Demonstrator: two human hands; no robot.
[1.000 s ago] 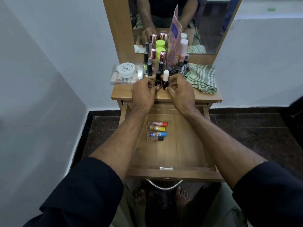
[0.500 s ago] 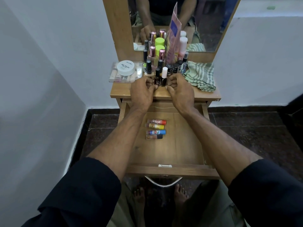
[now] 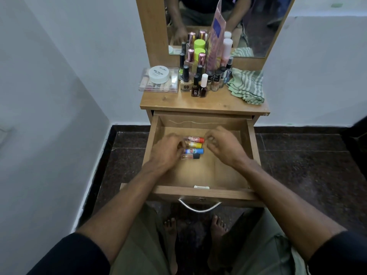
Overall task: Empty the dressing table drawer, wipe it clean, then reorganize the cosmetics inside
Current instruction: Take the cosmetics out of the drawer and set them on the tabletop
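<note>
Wooden drawer (image 3: 251,139) pulled open under dressing table top (image 3: 204,105). Left hand (image 3: 165,150) blurred, fingers curled at left ends of four lip balm tubes (image 3: 193,147); grip unclear. Right hand (image 3: 224,144) loosely curled just right of tubes, holding nothing visible. Nail polish bottles (image 3: 199,84), clear cosmetics box (image 3: 158,80), striped cloth (image 3: 247,86) on top, well behind hands.

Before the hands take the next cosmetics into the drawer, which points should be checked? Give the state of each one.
1. Drawer pulled fully open: ok.
2. Four lip balm tubes lie in a neat row: ok.
3. Free floor in the drawer in front of the tubes: ok.
4. Left hand holds nothing: cannot tell, blurred at the tubes.
5. Right hand holds nothing: cannot tell, fingers curled and blurred.
6. Nail polish bottles upright on the tabletop: ok.
</note>
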